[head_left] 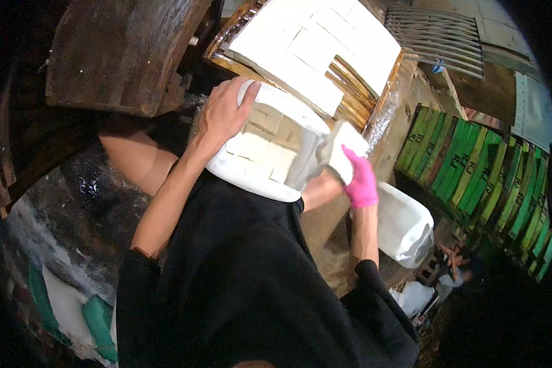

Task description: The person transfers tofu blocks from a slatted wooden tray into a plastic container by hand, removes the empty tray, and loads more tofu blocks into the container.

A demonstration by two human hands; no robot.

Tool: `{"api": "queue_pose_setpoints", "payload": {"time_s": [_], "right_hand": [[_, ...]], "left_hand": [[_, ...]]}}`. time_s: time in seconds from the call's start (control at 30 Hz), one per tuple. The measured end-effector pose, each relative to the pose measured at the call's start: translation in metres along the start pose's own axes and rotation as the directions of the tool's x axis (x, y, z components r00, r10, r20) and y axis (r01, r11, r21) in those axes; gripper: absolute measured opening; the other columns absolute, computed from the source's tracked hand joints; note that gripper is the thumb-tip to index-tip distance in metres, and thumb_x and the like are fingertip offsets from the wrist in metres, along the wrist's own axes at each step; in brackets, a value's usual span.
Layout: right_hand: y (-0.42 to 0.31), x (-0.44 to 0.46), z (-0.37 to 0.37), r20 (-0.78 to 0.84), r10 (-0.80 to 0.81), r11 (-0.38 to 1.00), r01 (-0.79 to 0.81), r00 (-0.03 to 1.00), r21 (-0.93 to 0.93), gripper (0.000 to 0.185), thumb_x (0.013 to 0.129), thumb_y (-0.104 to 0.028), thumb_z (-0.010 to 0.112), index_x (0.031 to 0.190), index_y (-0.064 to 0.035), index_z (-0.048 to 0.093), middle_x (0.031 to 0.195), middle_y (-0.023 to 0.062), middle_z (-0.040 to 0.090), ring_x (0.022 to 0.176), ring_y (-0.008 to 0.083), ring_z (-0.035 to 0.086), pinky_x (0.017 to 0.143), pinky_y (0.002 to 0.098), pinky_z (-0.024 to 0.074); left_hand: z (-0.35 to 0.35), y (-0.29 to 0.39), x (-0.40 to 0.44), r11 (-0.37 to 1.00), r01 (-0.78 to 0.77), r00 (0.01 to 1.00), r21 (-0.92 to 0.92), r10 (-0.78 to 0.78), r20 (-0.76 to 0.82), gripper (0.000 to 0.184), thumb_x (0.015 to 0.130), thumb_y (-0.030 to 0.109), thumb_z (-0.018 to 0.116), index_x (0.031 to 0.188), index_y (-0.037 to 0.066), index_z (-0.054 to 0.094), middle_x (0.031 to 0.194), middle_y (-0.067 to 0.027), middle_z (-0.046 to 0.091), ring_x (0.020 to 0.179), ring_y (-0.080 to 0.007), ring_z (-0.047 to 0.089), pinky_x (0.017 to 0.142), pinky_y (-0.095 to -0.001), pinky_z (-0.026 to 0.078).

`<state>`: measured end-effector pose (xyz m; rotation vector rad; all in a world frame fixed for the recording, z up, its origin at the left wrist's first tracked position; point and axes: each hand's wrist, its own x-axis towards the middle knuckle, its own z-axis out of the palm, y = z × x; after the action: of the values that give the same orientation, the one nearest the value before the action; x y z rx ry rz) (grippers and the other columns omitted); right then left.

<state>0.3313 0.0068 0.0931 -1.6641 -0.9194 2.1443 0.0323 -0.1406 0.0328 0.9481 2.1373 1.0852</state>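
My bare left hand (224,113) grips the far left rim of a white cut-open plastic jerrycan (254,189) at my lap. Inside it lie several pale blocks (264,138) that look like tofu. In a pink glove, my right hand (360,178) holds a white tofu block (345,147) at the can's right edge; the block is slightly blurred. Beyond the can, a wooden tray (352,104) bears a slab of white tofu cut into blocks. A gap at its near right corner bares the slats.
A second white jerrycan (405,224) stands right of my forearm. Green slatted crates (466,159) are stacked at the right, near a metal grate (435,40). Dark wooden boards (122,55) rise at upper left. A person (451,276) is at lower right.
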Motion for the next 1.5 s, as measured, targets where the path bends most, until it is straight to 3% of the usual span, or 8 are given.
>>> {"api": "queue_pose_setpoints", "payload": {"time_s": [0.13,0.2,0.3,0.4,1.0,1.2,1.37,1.5], "right_hand": [[0.051,-0.025,0.082,0.186,0.235,0.971,-0.238,0.954,-0.006,0.04,0.093,-0.005,0.066,0.132,-0.0014,0.059,0.124,0.012,0.066,0.12,0.0192,0.061,0.102,0.0319,0.0485],[0.067,0.001,0.086,0.537,-0.205,0.326,0.575,0.818,-0.75,0.038,0.09,0.001,0.064,0.128,0.0006,0.062,0.127,0.0098,0.065,0.114,0.0211,0.063,0.102,0.0338,0.0482],[0.085,0.077,0.099,-0.072,-0.015,0.98,0.0,0.997,-0.198,0.052,0.08,0.004,0.07,0.131,-0.0023,0.062,0.116,0.0093,0.069,0.103,0.0192,0.065,0.092,0.032,0.0505],[0.09,0.098,0.098,-0.27,-0.524,0.527,0.058,0.807,-0.848,0.052,0.073,-0.003,0.08,0.123,0.0008,0.065,0.112,0.0089,0.07,0.102,0.0189,0.065,0.089,0.0326,0.0523],[0.098,0.125,0.071,-0.328,-0.555,0.368,-0.128,0.765,-0.921,0.043,0.077,-0.015,0.072,0.116,0.0038,0.064,0.104,0.0226,0.069,0.104,0.0371,0.066,0.089,0.0402,0.0518],[0.112,0.098,0.098,-0.038,-0.774,-0.029,-0.096,0.632,-0.995,0.035,0.091,-0.025,0.059,0.103,0.0065,0.067,0.095,0.0279,0.069,0.094,0.0453,0.066,0.087,0.0484,0.0523],[0.119,0.095,0.079,0.265,-0.306,-0.483,0.091,0.915,-0.871,0.027,0.088,-0.017,0.057,0.1,0.0045,0.068,0.089,0.0259,0.068,0.09,0.042,0.067,0.083,0.0503,0.0539],[0.026,-0.015,0.119,0.354,-0.182,0.389,0.398,0.917,-0.831,0.04,0.101,-0.024,0.05,0.123,0.006,0.063,0.116,0.031,0.066,0.114,0.0349,0.065,0.101,0.0443,0.0491]], "left_hand": [[0.006,-0.01,0.002,0.997,-0.066,0.996,-0.033,0.063,-0.062,0.055,0.103,0.048,0.046,0.121,-0.001,0.061,0.117,-0.0255,0.063,0.113,-0.0419,0.058,0.099,-0.0473,0.044],[0.02,-0.024,0.002,0.993,-0.114,0.985,-0.043,0.107,-0.137,0.056,0.102,0.054,0.044,0.115,0.002,0.062,0.106,-0.0247,0.064,0.103,-0.0434,0.059,0.093,-0.0514,0.046],[0.025,-0.029,0.001,0.994,-0.108,0.985,-0.021,0.104,-0.139,0.058,0.102,0.055,0.042,0.116,0.003,0.061,0.108,-0.0246,0.064,0.105,-0.0433,0.059,0.092,-0.0519,0.046],[0.019,-0.024,0.0,0.995,-0.059,0.994,-0.078,0.052,-0.093,0.061,0.1,0.058,0.043,0.122,0.002,0.059,0.116,-0.0259,0.061,0.112,-0.0431,0.056,0.095,-0.0554,0.044],[0.017,-0.026,-0.011,0.994,-0.099,0.99,-0.044,0.094,-0.102,0.065,0.099,0.057,0.046,0.13,0.001,0.055,0.123,-0.0253,0.058,0.114,-0.0433,0.055,0.096,-0.0568,0.042],[0.008,-0.021,-0.013,0.991,-0.132,0.982,-0.029,0.127,-0.137,0.061,0.099,0.052,0.05,0.129,-0.001,0.055,0.121,-0.0247,0.059,0.112,-0.0431,0.056,0.096,-0.0545,0.043],[-0.005,-0.011,-0.012,0.984,-0.177,0.983,-0.018,0.176,-0.053,0.057,0.102,0.047,0.048,0.131,-0.002,0.054,0.125,-0.0239,0.06,0.116,-0.0413,0.055,0.099,-0.0504,0.043],[0.005,-0.017,-0.011,0.992,-0.124,0.992,0.031,0.125,-0.03,0.057,0.104,0.045,0.045,0.132,-0.004,0.054,0.129,-0.0243,0.059,0.122,-0.0407,0.053,0.105,-0.0478,0.041]]}}
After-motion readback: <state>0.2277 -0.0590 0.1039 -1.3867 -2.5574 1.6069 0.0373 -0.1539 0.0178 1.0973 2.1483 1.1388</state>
